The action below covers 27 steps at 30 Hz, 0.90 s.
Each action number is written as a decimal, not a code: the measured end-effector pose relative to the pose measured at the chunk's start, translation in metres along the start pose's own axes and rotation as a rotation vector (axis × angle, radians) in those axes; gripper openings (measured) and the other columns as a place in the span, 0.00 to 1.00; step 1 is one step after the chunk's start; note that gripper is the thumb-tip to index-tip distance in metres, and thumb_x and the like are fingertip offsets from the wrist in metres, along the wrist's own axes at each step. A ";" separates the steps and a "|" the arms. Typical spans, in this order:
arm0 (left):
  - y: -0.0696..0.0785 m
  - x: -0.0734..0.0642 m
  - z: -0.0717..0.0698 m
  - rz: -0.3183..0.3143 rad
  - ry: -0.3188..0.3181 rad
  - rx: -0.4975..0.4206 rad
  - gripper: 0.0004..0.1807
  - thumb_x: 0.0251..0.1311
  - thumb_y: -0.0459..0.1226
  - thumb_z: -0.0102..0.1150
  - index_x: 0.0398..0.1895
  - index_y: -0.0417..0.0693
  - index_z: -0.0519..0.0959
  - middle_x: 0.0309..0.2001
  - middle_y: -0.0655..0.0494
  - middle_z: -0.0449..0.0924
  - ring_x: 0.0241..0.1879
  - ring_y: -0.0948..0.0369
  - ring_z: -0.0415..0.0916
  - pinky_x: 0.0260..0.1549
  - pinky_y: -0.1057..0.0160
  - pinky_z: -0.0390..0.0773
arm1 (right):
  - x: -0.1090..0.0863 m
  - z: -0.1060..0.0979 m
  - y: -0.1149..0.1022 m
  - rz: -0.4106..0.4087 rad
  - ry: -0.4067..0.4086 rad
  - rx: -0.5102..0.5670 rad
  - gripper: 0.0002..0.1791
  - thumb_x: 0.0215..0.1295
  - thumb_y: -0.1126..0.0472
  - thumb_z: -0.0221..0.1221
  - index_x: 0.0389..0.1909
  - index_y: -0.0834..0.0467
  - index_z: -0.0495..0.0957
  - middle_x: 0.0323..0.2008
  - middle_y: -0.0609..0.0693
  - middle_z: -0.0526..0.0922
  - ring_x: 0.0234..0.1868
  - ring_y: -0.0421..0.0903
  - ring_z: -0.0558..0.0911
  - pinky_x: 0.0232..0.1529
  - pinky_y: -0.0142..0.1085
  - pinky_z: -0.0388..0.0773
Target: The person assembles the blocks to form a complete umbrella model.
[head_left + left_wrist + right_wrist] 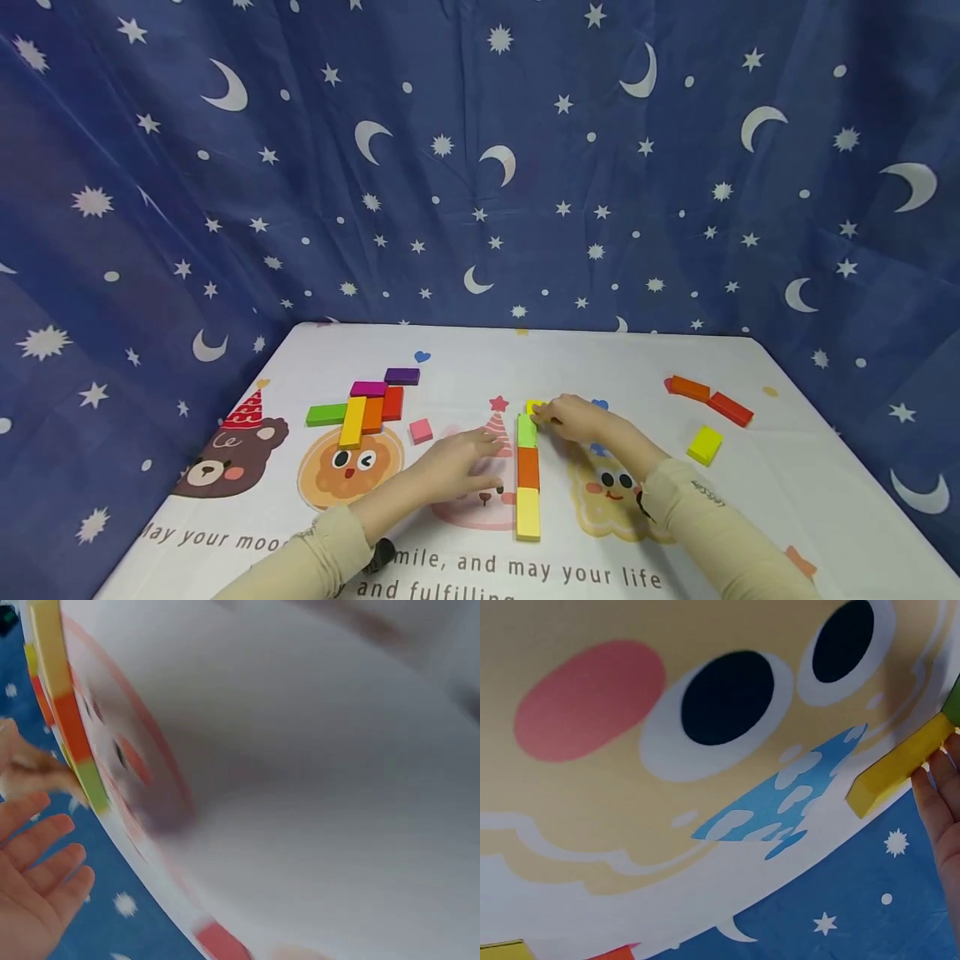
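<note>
A straight column of flat wooden blocks lies on the tablecloth: a pale yellow block nearest, then an orange block and a light green block. At its far end sits a yellow block, gripped at one side by my right hand. In the right wrist view that yellow block meets the green one at an angle, with fingertips against its long side. My left hand hovers left of the column, fingers spread and holding nothing. The left wrist view shows its fingers extended.
To the left lies a cluster of several blocks, with a green block and a purple block at its edges. A small pink block is near it. Orange, red and yellow blocks lie at right.
</note>
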State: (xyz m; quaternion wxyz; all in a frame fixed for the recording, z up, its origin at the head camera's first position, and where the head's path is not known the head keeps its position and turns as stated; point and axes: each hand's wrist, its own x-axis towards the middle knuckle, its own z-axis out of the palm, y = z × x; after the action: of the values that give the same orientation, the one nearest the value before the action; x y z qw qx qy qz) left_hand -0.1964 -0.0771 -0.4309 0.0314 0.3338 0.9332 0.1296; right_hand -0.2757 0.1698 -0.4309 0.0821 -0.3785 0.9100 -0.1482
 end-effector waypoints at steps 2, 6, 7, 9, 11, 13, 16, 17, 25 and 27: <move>-0.011 -0.009 -0.005 -0.042 0.020 -0.027 0.27 0.58 0.51 0.60 0.58 0.49 0.76 0.62 0.52 0.73 0.65 0.52 0.67 0.62 0.50 0.68 | 0.000 0.000 0.000 0.015 -0.004 0.002 0.14 0.65 0.70 0.52 0.49 0.64 0.80 0.54 0.62 0.77 0.22 0.39 0.72 0.25 0.26 0.64; -0.035 -0.025 -0.015 -0.107 0.047 -0.066 0.25 0.58 0.48 0.60 0.57 0.49 0.77 0.61 0.50 0.74 0.64 0.50 0.68 0.61 0.45 0.68 | 0.000 0.002 -0.002 0.023 -0.005 -0.017 0.15 0.64 0.70 0.52 0.49 0.63 0.80 0.54 0.61 0.78 0.52 0.55 0.81 0.34 0.30 0.69; -0.042 -0.028 -0.017 -0.115 0.057 -0.068 0.24 0.59 0.48 0.60 0.57 0.48 0.77 0.61 0.50 0.74 0.63 0.50 0.68 0.61 0.45 0.68 | 0.000 0.002 -0.002 0.022 -0.005 -0.019 0.15 0.64 0.70 0.53 0.49 0.63 0.80 0.54 0.61 0.78 0.56 0.57 0.78 0.35 0.31 0.70; -0.057 -0.034 -0.023 -0.120 0.079 -0.057 0.22 0.58 0.45 0.61 0.55 0.46 0.78 0.59 0.48 0.76 0.62 0.49 0.70 0.59 0.44 0.69 | 0.000 0.002 -0.002 0.023 -0.001 -0.021 0.15 0.64 0.70 0.53 0.49 0.63 0.81 0.54 0.61 0.78 0.54 0.55 0.80 0.35 0.30 0.69; -0.071 -0.039 -0.028 -0.146 0.101 -0.038 0.21 0.58 0.43 0.62 0.54 0.46 0.79 0.57 0.46 0.77 0.60 0.49 0.72 0.58 0.46 0.71 | 0.000 0.002 -0.002 0.030 -0.001 -0.014 0.15 0.64 0.70 0.53 0.49 0.63 0.81 0.54 0.61 0.78 0.47 0.50 0.82 0.33 0.30 0.69; -0.085 -0.044 -0.033 -0.165 0.120 -0.005 0.21 0.57 0.40 0.63 0.53 0.43 0.79 0.55 0.44 0.78 0.58 0.48 0.73 0.57 0.47 0.73 | 0.000 0.001 -0.003 0.031 0.003 -0.012 0.14 0.64 0.70 0.53 0.48 0.63 0.81 0.54 0.61 0.78 0.45 0.49 0.82 0.34 0.30 0.69; -0.104 -0.053 -0.039 -0.212 0.110 0.049 0.21 0.56 0.39 0.63 0.52 0.40 0.79 0.55 0.41 0.77 0.58 0.44 0.72 0.56 0.45 0.72 | 0.000 0.002 -0.003 0.024 0.007 -0.021 0.14 0.64 0.70 0.53 0.48 0.63 0.81 0.53 0.61 0.79 0.48 0.52 0.83 0.37 0.31 0.75; -0.110 -0.056 -0.041 -0.224 0.100 0.067 0.21 0.56 0.39 0.63 0.52 0.39 0.79 0.55 0.40 0.77 0.58 0.43 0.71 0.56 0.45 0.72 | 0.000 0.002 -0.003 0.030 0.005 -0.018 0.14 0.64 0.70 0.53 0.48 0.63 0.81 0.53 0.60 0.79 0.50 0.52 0.82 0.38 0.32 0.76; -0.142 -0.078 -0.052 -0.337 0.081 0.047 0.25 0.57 0.40 0.63 0.56 0.38 0.75 0.59 0.33 0.72 0.59 0.37 0.68 0.57 0.39 0.68 | 0.003 0.003 -0.002 0.025 0.012 -0.020 0.14 0.64 0.69 0.53 0.47 0.62 0.82 0.49 0.60 0.82 0.25 0.38 0.71 0.28 0.27 0.66; -0.147 -0.081 -0.053 -0.364 0.085 0.010 0.26 0.57 0.41 0.62 0.58 0.39 0.74 0.60 0.34 0.70 0.61 0.37 0.67 0.58 0.39 0.67 | 0.005 0.002 -0.001 0.047 0.010 -0.006 0.14 0.63 0.69 0.53 0.47 0.62 0.82 0.50 0.60 0.82 0.21 0.38 0.64 0.26 0.27 0.64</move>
State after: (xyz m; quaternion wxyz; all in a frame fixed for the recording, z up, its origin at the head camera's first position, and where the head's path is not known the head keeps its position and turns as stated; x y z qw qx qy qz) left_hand -0.2316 -0.2495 -0.4207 0.0132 0.1536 0.9793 0.1314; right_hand -0.2774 0.1650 -0.4326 0.0800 -0.3566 0.9194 -0.1452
